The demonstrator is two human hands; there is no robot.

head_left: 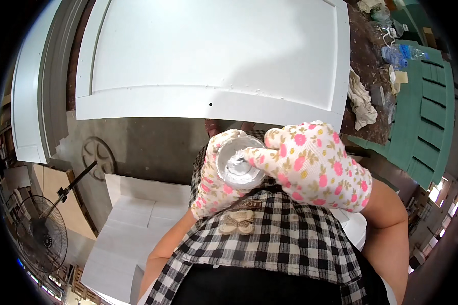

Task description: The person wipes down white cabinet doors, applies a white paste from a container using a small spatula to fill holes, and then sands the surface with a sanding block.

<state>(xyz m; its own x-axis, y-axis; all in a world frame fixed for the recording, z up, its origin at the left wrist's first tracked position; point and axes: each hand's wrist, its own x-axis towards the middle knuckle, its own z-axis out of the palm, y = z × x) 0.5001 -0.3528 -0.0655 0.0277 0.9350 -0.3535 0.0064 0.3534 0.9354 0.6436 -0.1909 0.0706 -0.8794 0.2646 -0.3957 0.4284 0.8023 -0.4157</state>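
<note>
My left hand [213, 173], in a white glove with pink flowers, is wrapped round a clear round cup [220, 163] in front of my apron. White paste [239, 175] coats the cup's inside and bottom. Over its right side comes my right hand [310, 165], gloved in the same pattern. One of its fingers points down into the cup, its tip at the paste. The other fingers are curled, and whatever they may hold is hidden. Beyond both hands lies a white panelled door [208, 56] with a small dark hole in its near rail and white specks along the panel edge.
Right of the panel, a dark tabletop [364, 119] carries a crumpled cloth [361, 99] and plastic bottles [396, 53]. A green slatted panel [427, 112] stands beyond. To the left are another white panel [30, 86], a standing fan [43, 234] and a cardboard sheet [127, 223].
</note>
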